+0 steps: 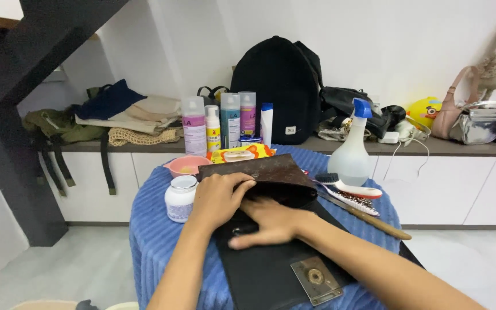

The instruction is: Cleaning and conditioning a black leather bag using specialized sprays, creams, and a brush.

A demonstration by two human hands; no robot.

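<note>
A dark brown bag [259, 172] lies on the round desk [150, 229], which is draped in a blue ribbed cloth. Its long black flap [271, 270] is spread open toward the person and carries a metal clasp plate [316, 279] near the end. The left hand [218, 198] curls loosely over the bag's near edge at the mouth, fingers bent and gripping the rim of the brown panel. The right hand [268, 224] lies flat and spread on the black inner side of the flap, palm down, fingers pointing left, holding nothing.

Just left of the left hand stands a small white jar [180, 198] with a silvery lid. Behind the bag sit a pink bowl [186, 165] and a yellow-orange packet [239, 153]. To the right of the bag lie a white-handled brush [348, 188] and a wooden-handled brush [368, 217], with a clear spray bottle [351, 152] with a blue trigger behind them.

Farther back, on a long shelf [460, 148], stand several spray cans [231, 119], a black backpack [276, 86], folded clothes [127, 115], a silver bag [480, 123] and a pink bag [452, 109].
</note>
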